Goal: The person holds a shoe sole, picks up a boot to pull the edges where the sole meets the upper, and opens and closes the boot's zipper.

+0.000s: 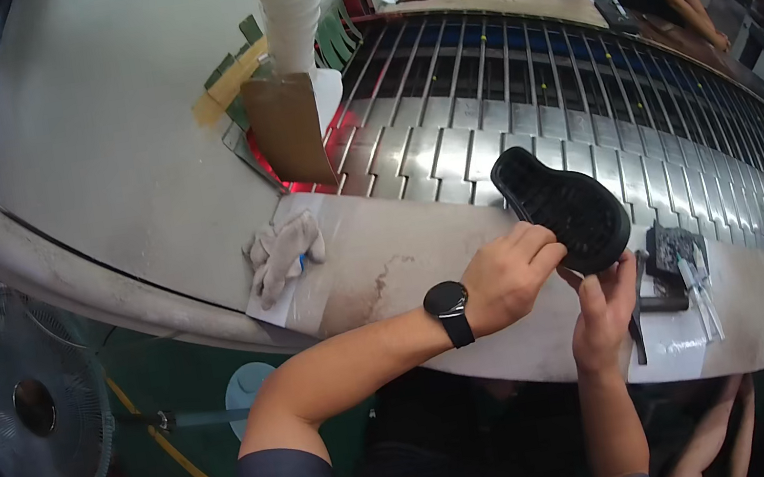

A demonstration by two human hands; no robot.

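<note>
Conveyor (484, 129) ahead; right hand (600, 324) grips the sole (563, 204) (narrow end (516, 171) outward), left hand (509, 277) pinches its edge; slack right grip could drop it

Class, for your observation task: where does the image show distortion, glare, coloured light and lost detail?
Head view: the far edge of the conveyor bends, and the corners go black; head view: the metal slats catch bright glare; head view: a red glow shows beside the brown cardboard; head view: recesses in the black sole look dark.

Pale bench (433, 249) | grey gloves (283, 253) left | black tool (639, 328), dark block (673, 246) right
</note>
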